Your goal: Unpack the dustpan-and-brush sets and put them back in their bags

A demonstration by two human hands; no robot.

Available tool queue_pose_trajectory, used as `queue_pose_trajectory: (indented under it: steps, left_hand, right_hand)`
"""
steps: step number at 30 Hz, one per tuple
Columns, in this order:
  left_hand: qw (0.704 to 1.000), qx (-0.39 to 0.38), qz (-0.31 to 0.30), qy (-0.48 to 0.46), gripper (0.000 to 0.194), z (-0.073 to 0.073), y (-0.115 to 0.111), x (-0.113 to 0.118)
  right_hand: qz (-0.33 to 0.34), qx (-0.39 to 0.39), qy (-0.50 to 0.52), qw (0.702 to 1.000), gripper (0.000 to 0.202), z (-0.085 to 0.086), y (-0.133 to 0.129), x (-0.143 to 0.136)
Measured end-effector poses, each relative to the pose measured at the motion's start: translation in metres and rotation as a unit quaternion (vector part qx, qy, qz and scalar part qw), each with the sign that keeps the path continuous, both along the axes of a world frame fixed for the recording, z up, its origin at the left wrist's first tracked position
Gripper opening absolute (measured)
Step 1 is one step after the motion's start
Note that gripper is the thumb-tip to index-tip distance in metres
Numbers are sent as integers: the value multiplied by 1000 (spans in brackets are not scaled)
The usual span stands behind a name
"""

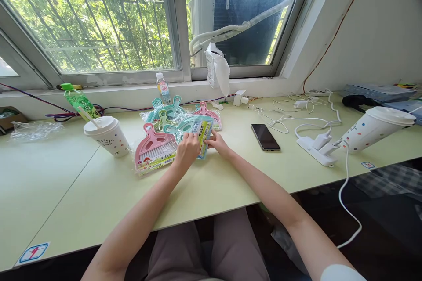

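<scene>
Between both hands is a teal mini dustpan and brush set (205, 127) in a clear wrapper with a yellow-green label, tilted above the table. My left hand (188, 148) has its fingers curled on the label side of the wrapper. On the opposite edge, my right hand (217, 144) pinches the package between thumb and fingers. A pink wrapped dustpan and brush set (154, 149) lies just left of my left hand. Behind it are a green set (164, 118), another teal set (174, 106) and a second pink set (209, 112), partly overlapped.
A lidded paper cup (110, 138) and green bottle (79, 101) stand left. Right of my hands lie a phone (265, 137) and a power strip (314, 151) with white cables. Another paper cup (372, 129) is beyond it. A small bottle (163, 88) stands by the window.
</scene>
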State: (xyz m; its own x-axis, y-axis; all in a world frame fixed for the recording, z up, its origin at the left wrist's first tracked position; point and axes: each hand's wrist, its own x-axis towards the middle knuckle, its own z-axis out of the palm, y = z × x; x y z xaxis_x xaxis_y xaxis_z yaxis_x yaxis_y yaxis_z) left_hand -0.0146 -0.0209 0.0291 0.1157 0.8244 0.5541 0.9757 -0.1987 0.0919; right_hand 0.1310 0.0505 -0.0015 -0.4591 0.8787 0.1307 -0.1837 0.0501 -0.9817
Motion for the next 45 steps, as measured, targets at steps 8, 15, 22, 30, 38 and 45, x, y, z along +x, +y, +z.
queue_pose_trajectory:
  steps: [8,15,22,30,38,45]
  left_hand:
    - [1000,-4,-25,3,24,2,-7,6]
    - [994,5,-41,99,25,17,-11,4]
    - [984,13,-154,87,25,13,-6,-3]
    - [986,-3,-147,84,33,6,-2,-3]
    - [998,10,-54,9,48,15,-10,8]
    - [1000,10,-5,-22,56,9,-8,7]
  right_hand:
    - [-16,-14,-2,1000,54,-2,4,2]
    - [2,-15,8,1000,54,-1,2,2]
    - [8,-17,13,1000,52,2,-1,2]
    - [16,-11,9,1000,52,4,0,2]
    - [19,78,-10,997,55,3,-1,0]
    - [22,120,-38,992,44,6,-12,-4]
